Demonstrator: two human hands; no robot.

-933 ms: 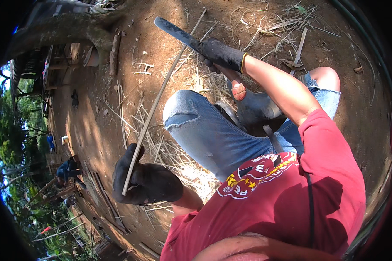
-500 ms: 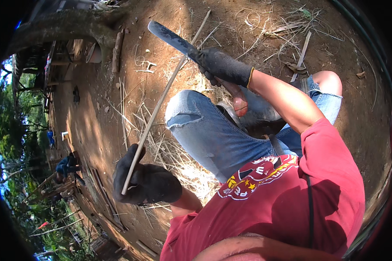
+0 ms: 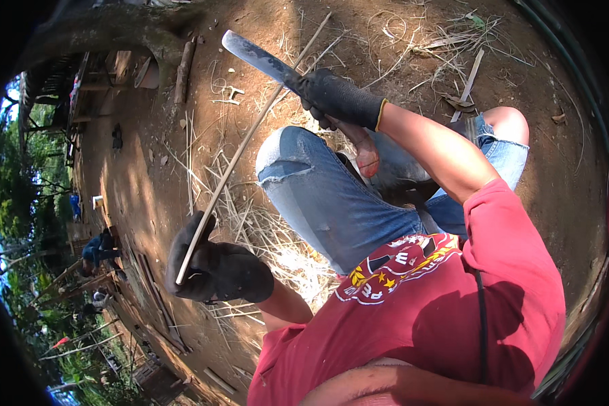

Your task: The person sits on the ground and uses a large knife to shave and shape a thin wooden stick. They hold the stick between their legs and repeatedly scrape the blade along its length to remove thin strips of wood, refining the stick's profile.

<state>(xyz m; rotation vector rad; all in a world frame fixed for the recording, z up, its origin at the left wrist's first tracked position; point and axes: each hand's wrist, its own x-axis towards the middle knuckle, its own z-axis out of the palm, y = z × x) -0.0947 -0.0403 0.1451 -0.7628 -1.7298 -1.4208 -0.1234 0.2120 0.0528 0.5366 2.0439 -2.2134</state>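
My left hand (image 3: 220, 267), in a dark glove, is closed around the near end of a long thin pale strip (image 3: 231, 168), which looks like split bamboo or cane. The strip slants away up to the right. A long-bladed knife (image 3: 256, 55) with a broad, rounded tip crosses it farther out, the blade touching or very close to the strip. My right hand (image 3: 345, 100), also gloved, grips this knife. Its long wooden handle (image 3: 358, 143) sticks out below the glove, over my bent legs. My right fingers are partly hidden beneath the hand.
Pale shavings (image 3: 287, 267) lie heaped beside my jeans-clad leg (image 3: 311, 196), and more thin scraps (image 3: 446, 57) are scattered at the far right. A flat slat (image 3: 471, 78) and a short log (image 3: 185, 71) rest on the dirt. Another person (image 3: 101, 252) is at the far left, near long boards (image 3: 157, 294).
My left hand and the strip's near end have shifted slightly left and away from me. The right hand with the knife has moved a little to the left.
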